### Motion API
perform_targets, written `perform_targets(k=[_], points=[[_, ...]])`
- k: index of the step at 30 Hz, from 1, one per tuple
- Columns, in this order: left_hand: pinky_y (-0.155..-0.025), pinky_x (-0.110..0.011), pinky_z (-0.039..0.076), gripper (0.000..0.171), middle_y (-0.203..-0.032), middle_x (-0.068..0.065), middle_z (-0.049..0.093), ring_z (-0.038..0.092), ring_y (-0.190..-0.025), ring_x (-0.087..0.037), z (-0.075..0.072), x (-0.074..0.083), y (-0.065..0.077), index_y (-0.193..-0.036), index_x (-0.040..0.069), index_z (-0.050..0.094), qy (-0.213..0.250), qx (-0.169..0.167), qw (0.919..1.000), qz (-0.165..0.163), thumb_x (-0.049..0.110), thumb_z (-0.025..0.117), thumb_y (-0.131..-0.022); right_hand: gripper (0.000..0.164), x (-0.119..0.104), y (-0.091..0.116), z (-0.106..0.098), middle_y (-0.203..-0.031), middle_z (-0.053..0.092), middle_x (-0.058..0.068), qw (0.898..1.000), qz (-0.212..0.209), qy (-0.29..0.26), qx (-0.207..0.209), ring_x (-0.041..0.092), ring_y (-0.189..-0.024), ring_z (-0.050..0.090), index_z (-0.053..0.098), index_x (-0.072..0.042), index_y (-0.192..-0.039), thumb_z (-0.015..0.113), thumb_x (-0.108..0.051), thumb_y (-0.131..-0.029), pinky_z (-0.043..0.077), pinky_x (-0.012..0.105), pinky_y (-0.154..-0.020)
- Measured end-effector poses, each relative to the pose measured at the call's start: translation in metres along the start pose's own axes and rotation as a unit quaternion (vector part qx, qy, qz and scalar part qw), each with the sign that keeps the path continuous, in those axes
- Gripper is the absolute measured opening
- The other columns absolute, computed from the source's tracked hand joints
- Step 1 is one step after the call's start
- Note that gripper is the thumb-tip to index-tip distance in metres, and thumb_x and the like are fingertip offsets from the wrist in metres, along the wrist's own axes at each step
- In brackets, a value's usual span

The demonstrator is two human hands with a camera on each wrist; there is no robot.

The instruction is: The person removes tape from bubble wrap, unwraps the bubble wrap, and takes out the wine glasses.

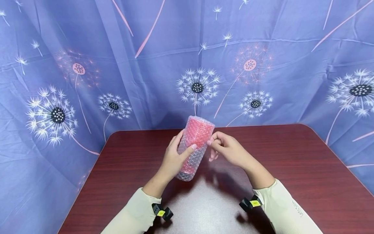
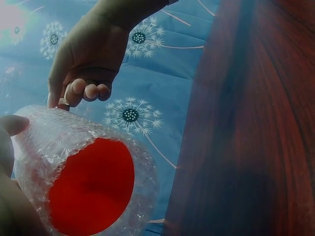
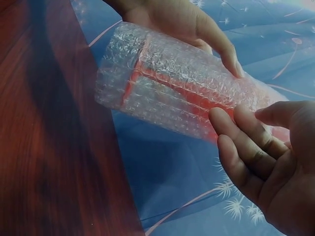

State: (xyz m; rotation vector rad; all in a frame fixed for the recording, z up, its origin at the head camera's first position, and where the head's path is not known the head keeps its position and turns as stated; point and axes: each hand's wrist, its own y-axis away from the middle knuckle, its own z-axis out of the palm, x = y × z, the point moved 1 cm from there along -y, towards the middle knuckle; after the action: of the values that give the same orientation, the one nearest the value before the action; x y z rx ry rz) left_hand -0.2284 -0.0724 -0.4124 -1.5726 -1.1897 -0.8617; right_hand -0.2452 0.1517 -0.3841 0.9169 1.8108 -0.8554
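A long, roughly cylindrical red and clear package (image 1: 196,143) in bubble wrap is held tilted above the table. My left hand (image 1: 173,158) grips it from the left, thumb across its front and fingers behind. In the left wrist view the package's red rounded end (image 2: 93,189) shows through the wrap's open end. My right hand (image 1: 229,149) is at the package's right side, thumb and forefinger pinching at the bubble wrap (image 3: 162,83). Its other fingers are loosely bent. The exact pinched spot is partly hidden by the fingers.
A dark red wood-grain table (image 1: 125,162) lies under the hands, with a bright light reflection at its near middle. A blue-violet curtain (image 1: 163,81) with dandelion prints hangs behind and at both sides. Small black cameras (image 1: 250,203) are strapped at the sleeves.
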Motion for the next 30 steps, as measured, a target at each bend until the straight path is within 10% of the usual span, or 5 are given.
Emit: perform_targets(k=[30], points=[[-0.088, -0.042, 0.059, 0.061, -0.143, -0.003, 0.06, 0.068, -0.109, -0.026, 0.0018, -0.0075, -0.0002, -0.15, 0.043, 0.043, 0.033, -0.033, 0.9985, -0.03, 0.043, 0.068, -0.095, 0.016, -0.0006, 0.0024, 0.0037, -0.065, 0.066, 0.009, 0.999, 0.011, 0.052, 0.006, 0.033, -0.064, 0.07, 0.056, -0.003, -0.099, 0.05, -0.016, -0.106, 0.059, 0.039, -0.063]])
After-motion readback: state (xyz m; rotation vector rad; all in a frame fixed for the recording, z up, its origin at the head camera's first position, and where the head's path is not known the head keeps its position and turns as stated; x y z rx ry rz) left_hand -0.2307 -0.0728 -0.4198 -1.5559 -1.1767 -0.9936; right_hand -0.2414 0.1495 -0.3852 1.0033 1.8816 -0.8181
